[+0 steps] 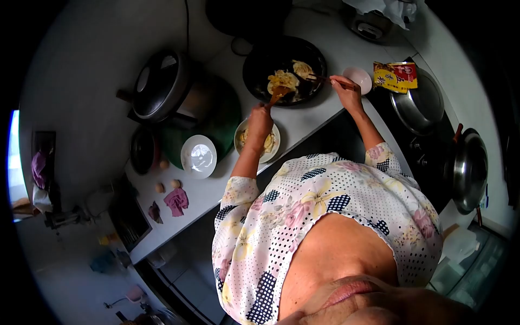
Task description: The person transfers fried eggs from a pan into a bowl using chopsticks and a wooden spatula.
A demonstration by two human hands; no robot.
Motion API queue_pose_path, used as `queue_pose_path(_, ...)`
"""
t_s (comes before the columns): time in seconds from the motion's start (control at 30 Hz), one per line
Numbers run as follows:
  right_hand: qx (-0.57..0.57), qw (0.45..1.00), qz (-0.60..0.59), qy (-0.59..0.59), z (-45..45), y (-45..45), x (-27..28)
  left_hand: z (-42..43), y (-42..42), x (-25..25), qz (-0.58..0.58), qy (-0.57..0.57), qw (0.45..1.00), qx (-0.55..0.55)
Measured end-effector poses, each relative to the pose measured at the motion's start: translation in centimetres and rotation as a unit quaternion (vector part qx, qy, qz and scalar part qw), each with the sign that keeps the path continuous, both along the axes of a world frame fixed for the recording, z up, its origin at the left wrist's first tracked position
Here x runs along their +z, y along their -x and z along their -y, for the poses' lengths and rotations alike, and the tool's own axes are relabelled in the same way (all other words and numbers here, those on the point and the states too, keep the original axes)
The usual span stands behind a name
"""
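Note:
My left hand (260, 123) is closed around the handle of a wooden spatula (280, 93), whose blade touches a piece of fried egg (283, 81) in the black pan (253, 67). A pair of chopsticks (324, 79) is gripped in my right hand (348, 93), with the tips at a second egg piece (303, 69) on the pan's right side. Under my left forearm stands a white bowl (239, 142) with yellowish food in it, partly hidden by the arm. Beside my right hand is a small pink bowl (359, 77).
A large cooker (157, 86) and a white plate (199, 156) stand at left on a green mat (230, 108). Eggs (175, 183) and a purple cloth (176, 201) lie near the sink (129, 222). At right, a yellow-red packet (396, 77) rests by a metal lid (420, 105) on the stove.

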State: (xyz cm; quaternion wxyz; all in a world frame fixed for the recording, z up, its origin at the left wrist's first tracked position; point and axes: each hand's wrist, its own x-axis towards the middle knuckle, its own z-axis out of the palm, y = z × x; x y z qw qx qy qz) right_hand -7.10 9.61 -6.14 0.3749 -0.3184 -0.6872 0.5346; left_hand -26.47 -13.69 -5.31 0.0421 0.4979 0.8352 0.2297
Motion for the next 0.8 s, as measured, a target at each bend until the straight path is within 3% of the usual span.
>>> queue_pose_path(0.23,-0.041,0.999,0.027,-0.013,-1.0,-2.0,-0.4,0.8,1.3,-1.3,-0.072,0.046,0.996,0.002)
queue_pose_path(0.37,-0.075,0.997,0.005,-0.016,-2.2,-1.6,-1.1,2.1,0.4,-0.3,-0.046,0.035,0.998,0.013)
queue_pose_path(0.47,-0.059,0.998,0.004,-0.038,-2.2,0.1,1.6,3.4,0.1,1.2,-0.036,0.034,0.998,0.032)
queue_pose_path(0.7,-0.006,0.996,0.034,-0.08,-2.3,4.5,1.6,6.2,-1.0,2.0,-0.013,0.042,0.993,0.114)
queue_pose_path(0.8,0.05,0.999,0.011,-0.017,-2.2,4.2,1.6,5.3,-2.1,2.7,-0.014,0.014,0.993,0.12)
